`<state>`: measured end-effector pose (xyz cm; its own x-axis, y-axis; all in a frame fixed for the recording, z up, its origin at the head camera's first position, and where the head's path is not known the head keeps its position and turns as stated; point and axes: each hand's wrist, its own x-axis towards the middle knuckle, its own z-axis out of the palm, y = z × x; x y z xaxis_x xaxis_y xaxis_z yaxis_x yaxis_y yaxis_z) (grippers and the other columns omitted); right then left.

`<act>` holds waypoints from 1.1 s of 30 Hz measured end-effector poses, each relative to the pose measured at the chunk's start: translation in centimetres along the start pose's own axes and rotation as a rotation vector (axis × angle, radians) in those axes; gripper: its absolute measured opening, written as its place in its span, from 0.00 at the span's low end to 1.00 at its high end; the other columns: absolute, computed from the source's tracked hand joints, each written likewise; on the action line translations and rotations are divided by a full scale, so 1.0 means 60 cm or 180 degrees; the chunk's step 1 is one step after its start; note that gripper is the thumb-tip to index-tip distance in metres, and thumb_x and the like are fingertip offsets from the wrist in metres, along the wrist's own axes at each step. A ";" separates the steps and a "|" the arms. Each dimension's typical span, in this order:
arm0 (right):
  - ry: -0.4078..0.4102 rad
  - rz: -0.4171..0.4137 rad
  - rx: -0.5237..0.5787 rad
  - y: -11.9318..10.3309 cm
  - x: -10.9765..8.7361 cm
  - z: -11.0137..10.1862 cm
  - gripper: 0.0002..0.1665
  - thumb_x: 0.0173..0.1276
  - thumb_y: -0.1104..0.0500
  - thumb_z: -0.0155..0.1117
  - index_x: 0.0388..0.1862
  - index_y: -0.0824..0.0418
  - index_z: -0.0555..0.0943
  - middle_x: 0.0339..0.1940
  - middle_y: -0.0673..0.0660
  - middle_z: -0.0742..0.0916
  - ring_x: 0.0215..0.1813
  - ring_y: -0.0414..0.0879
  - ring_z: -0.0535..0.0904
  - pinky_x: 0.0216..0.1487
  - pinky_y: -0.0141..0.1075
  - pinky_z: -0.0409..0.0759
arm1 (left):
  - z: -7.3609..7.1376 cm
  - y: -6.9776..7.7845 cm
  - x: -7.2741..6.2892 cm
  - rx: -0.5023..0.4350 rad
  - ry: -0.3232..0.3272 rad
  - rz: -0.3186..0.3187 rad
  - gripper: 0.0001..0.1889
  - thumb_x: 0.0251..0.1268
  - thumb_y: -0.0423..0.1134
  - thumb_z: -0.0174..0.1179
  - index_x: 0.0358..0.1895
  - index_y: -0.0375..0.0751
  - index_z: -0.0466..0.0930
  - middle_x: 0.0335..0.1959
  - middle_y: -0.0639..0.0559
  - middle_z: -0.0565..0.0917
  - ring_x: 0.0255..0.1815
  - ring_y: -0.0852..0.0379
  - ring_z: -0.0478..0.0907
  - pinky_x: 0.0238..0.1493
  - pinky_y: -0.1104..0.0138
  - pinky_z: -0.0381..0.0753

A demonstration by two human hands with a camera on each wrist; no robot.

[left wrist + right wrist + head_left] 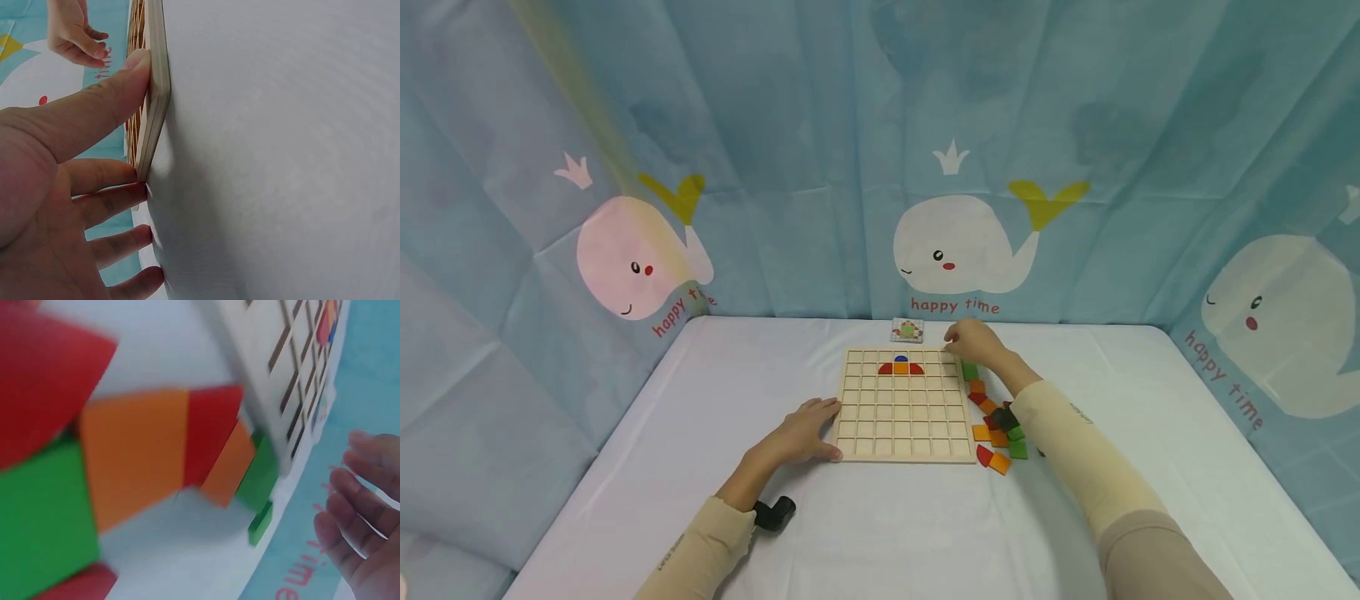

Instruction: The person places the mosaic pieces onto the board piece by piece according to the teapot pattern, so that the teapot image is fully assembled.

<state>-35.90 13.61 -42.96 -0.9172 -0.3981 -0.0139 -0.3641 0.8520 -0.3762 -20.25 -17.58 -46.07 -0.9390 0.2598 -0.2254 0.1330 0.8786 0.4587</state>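
Observation:
A wooden grid board (902, 457) lies flat on the white table. Near its far edge, two red quarter-circle pieces (917, 368) flank an orange square (901, 368), with a blue half-round piece (901, 358) above. My left hand (805, 431) touches the board's near-left corner; in the left wrist view its thumb (106, 103) rests against the wooden edge and the fingers are spread. My right hand (976, 342) hovers at the far right corner, fingers loosely bent. Nothing shows between those fingers in the right wrist view.
Loose orange, red and green pieces (999, 462) lie scattered along the board's right side, partly under the right forearm. A small picture card (907, 330) sits beyond the board. A whale-printed curtain (820, 250) hangs behind the table.

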 end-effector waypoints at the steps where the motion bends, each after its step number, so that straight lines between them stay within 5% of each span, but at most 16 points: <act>1: 0.0028 0.0010 0.0009 0.006 0.000 -0.001 0.17 0.69 0.58 0.62 0.51 0.67 0.84 0.49 0.63 0.87 0.51 0.57 0.82 0.55 0.50 0.81 | 0.000 0.000 0.000 0.0003 0.0002 0.0003 0.46 0.50 0.44 0.74 0.73 0.35 0.62 0.75 0.41 0.63 0.78 0.37 0.53 0.72 0.36 0.55; 15: 0.0012 0.0510 -0.0150 0.061 -0.004 0.002 0.19 0.68 0.59 0.61 0.53 0.69 0.82 0.50 0.65 0.85 0.51 0.57 0.81 0.58 0.50 0.79 | 0.003 -0.001 0.000 0.0009 -0.0018 0.0005 0.45 0.50 0.44 0.73 0.73 0.36 0.62 0.75 0.41 0.63 0.78 0.37 0.53 0.71 0.35 0.54; 33: -0.0066 0.0668 -0.0196 0.071 0.000 0.009 0.15 0.68 0.62 0.62 0.49 0.70 0.84 0.50 0.65 0.86 0.48 0.54 0.81 0.58 0.49 0.79 | -0.001 -0.003 -0.001 -0.0016 0.0012 0.0048 0.46 0.49 0.44 0.74 0.72 0.35 0.63 0.75 0.41 0.63 0.77 0.36 0.53 0.71 0.36 0.55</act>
<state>-37.34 17.08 -45.09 -0.9707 -0.2161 -0.1052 -0.1752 0.9359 -0.3056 -20.25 -17.74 -46.09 -0.9381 0.2713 -0.2151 0.1454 0.8726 0.4663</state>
